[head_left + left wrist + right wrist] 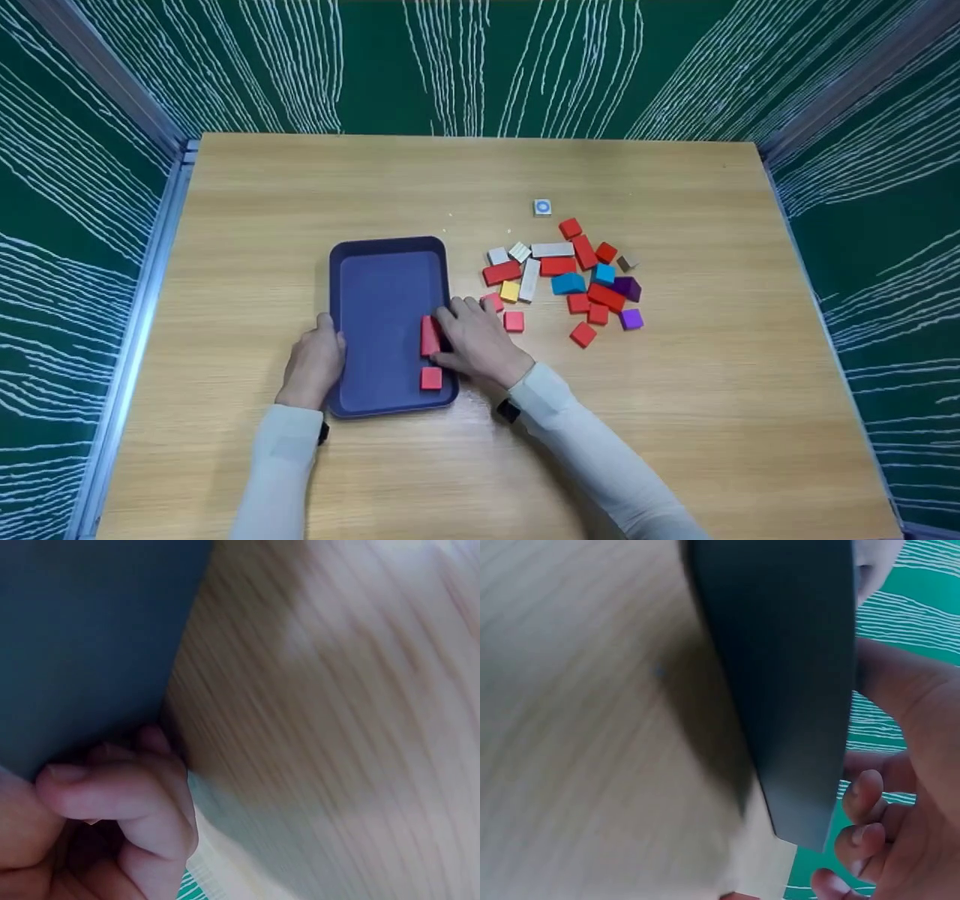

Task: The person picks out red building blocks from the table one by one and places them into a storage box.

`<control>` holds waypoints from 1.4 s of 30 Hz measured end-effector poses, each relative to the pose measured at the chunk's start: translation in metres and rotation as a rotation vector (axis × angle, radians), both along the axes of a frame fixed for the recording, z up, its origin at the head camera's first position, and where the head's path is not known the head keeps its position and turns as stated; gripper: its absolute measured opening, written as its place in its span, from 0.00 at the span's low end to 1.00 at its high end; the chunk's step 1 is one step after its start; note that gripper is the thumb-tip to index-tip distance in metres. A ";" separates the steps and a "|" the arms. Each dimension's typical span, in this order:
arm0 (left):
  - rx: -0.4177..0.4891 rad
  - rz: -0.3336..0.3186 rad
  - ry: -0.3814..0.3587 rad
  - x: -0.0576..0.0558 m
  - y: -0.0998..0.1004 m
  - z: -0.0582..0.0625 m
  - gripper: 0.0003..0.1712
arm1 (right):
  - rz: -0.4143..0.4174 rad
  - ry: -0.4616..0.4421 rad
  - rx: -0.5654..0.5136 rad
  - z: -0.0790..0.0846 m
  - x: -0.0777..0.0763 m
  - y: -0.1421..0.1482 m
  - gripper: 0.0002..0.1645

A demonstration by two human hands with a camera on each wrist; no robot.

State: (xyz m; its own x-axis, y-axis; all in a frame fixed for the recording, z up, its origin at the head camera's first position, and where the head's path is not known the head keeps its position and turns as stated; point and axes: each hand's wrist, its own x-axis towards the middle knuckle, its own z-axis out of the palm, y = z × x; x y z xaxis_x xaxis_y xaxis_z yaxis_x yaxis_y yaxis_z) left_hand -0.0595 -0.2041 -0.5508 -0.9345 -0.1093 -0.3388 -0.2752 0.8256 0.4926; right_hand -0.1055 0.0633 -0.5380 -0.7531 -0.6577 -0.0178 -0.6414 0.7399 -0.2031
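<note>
A dark blue tray (382, 300) lies on the table, left of a spread of small blocks. At its left wall my left hand (313, 364) grips the rim; the left wrist view shows curled fingers (120, 799) against the tray's outer side (90, 645). My right hand (480, 341) reaches over the right rim, thumb and forefinger at the two ends of a long red block (429, 336) inside the tray, pinching it. Just below it in the tray sits a red cube (430, 378). From the right wrist view, the tray wall (787, 690) hides the pinched block.
Red, grey, blue, yellow and purple blocks lie right of the tray, among them a red cube (514, 322), a yellow cube (509, 291) and a purple cube (631, 319). Farther back is a white cube with a blue ring (542, 207). Green walls surround the wooden table (712, 420).
</note>
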 end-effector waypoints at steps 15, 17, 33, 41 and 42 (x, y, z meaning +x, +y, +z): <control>0.009 -0.001 -0.028 -0.001 -0.002 0.000 0.19 | 0.003 0.014 0.010 0.000 0.003 -0.002 0.36; 0.012 -0.001 -0.030 -0.001 -0.002 0.000 0.18 | -0.014 -0.017 -0.059 0.000 -0.001 0.002 0.34; 0.009 -0.017 0.003 -0.001 -0.001 0.001 0.16 | -0.439 0.034 -0.238 0.005 -0.053 0.057 0.33; 0.012 -0.012 0.006 0.000 -0.001 0.001 0.17 | -0.566 0.085 -0.080 -0.006 -0.060 0.065 0.33; 0.012 -0.012 0.009 0.000 -0.001 0.001 0.17 | -0.576 0.088 -0.045 -0.007 -0.061 0.064 0.36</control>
